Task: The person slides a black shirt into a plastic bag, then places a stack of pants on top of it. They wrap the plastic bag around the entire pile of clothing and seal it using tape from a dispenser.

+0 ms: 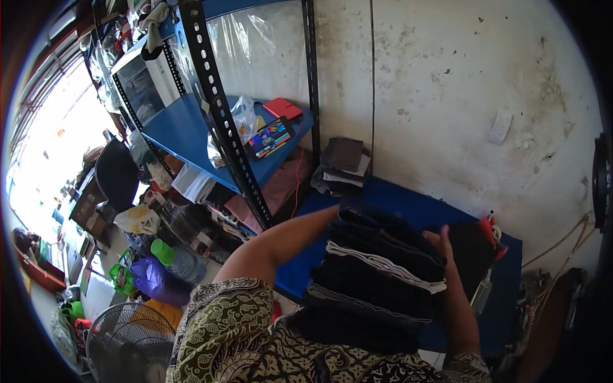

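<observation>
A thick stack of folded clothes point(377, 268), mostly black with one white and one grey layer, is held against my body and tilted on its side. My right hand point(442, 246) grips the stack's right side, with the thumb showing at the top edge. My left hand point(333, 213) reaches round the stack's far left end; its fingers are hidden behind the cloth. Under and beyond the stack lies a blue table point(415, 198). Next to my right hand, a black cloth point(472, 252) lies on the table.
Another folded pile point(345, 163) stands against the wall. A metal rack point(220, 108) on the left carries a lit phone point(271, 137) and a red box point(282, 108). A fan point(131, 341), a purple bag point(159, 281) and a water bottle point(185, 265) stand at lower left.
</observation>
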`<state>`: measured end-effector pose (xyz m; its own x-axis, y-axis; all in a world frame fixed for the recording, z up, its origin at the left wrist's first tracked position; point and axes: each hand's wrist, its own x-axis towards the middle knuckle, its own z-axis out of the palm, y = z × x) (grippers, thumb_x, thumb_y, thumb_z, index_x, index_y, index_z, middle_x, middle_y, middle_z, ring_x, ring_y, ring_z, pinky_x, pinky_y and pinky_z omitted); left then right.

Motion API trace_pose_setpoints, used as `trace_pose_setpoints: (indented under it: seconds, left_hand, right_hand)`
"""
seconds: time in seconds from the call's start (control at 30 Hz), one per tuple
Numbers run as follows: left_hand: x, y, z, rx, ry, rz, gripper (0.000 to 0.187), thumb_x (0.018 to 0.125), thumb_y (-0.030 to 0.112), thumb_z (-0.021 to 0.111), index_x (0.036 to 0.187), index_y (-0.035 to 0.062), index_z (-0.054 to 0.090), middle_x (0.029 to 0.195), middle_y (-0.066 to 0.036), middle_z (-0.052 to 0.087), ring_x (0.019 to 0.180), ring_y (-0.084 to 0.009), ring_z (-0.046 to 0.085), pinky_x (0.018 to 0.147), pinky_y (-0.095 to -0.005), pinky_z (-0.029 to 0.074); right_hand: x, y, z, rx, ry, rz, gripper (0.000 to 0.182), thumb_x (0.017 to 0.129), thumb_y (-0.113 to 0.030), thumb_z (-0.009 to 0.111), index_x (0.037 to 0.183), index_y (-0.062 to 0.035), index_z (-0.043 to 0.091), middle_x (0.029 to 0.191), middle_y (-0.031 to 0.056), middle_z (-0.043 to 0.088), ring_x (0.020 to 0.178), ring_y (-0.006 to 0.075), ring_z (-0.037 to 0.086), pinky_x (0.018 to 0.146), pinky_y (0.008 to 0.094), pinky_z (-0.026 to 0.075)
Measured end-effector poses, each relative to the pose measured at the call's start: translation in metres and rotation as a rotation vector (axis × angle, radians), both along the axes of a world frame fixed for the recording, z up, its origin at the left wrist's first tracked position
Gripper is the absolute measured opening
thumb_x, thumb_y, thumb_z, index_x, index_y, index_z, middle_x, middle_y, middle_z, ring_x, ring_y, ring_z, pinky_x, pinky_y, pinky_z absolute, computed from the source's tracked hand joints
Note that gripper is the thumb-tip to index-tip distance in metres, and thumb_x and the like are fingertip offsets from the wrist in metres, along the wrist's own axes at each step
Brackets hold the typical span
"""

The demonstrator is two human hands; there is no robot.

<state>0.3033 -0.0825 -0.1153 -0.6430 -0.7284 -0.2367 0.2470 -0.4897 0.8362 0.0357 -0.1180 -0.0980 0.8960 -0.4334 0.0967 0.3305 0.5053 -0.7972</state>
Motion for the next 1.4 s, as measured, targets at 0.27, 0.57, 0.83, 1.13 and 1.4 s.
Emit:
trace_pose_setpoints:
  seconds: [0.27,0.57,0.83,1.13,1.4]
  left_hand:
    - [-0.031,0.034,0.039,-1.074,-0.824,0.038,0.024,0.085,0.022,0.054,0.095,0.0015,0.061,0.090,-0.015,0.063,0.076,-0.0187,0.060,0.068,-0.0330,0.047]
    - [-0.046,0.038,0.049,-1.144,-1.220,-0.157,0.025,0.081,0.020,0.053,0.072,-0.0010,0.062,0.064,-0.018,0.061,0.059,-0.0292,0.061,0.052,-0.0362,0.047]
    - [-0.054,0.042,0.049,-1.184,-1.301,-0.135,0.021,0.080,0.021,0.053,0.079,0.0016,0.062,0.068,-0.015,0.061,0.063,-0.0321,0.061,0.052,-0.0369,0.048]
    - [-0.043,0.027,0.012,-1.248,-1.463,-0.036,0.015,0.076,0.015,0.058,0.087,0.0045,0.060,0.070,-0.013,0.062,0.065,-0.0296,0.063,0.052,-0.0364,0.050]
    - [-0.040,0.041,0.026,-1.248,-1.613,-0.110,0.011,0.075,0.014,0.057,0.075,0.0031,0.059,0.068,-0.013,0.062,0.063,-0.0285,0.063,0.051,-0.0368,0.050]
  right_hand:
    - [0.044,-0.054,-0.011,-0.610,0.826,0.445,0.033,0.088,-0.026,0.046,0.112,-0.0049,0.056,0.098,0.0073,0.061,0.082,0.0156,0.057,0.074,0.0293,0.045]
    - [0.048,-0.033,0.035,-0.991,0.942,0.363,0.031,0.087,-0.021,0.043,0.108,-0.0039,0.058,0.094,0.0072,0.062,0.080,0.0165,0.057,0.075,0.0320,0.044]
    - [0.068,-0.035,0.049,-0.970,1.015,0.710,0.024,0.083,-0.014,0.047,0.100,-0.0028,0.060,0.091,0.0069,0.062,0.077,0.0157,0.054,0.075,0.0324,0.043]
    - [0.057,-0.011,0.033,-1.603,0.745,0.326,0.016,0.079,-0.013,0.053,0.089,-0.0021,0.058,0.071,0.0130,0.060,0.067,0.0228,0.060,0.059,0.0358,0.045]
    - [0.044,-0.007,0.007,-2.382,0.652,-0.140,0.006,0.074,-0.009,0.056,0.071,-0.0037,0.053,0.054,0.0088,0.051,0.044,0.0261,0.055,0.040,0.0321,0.043]
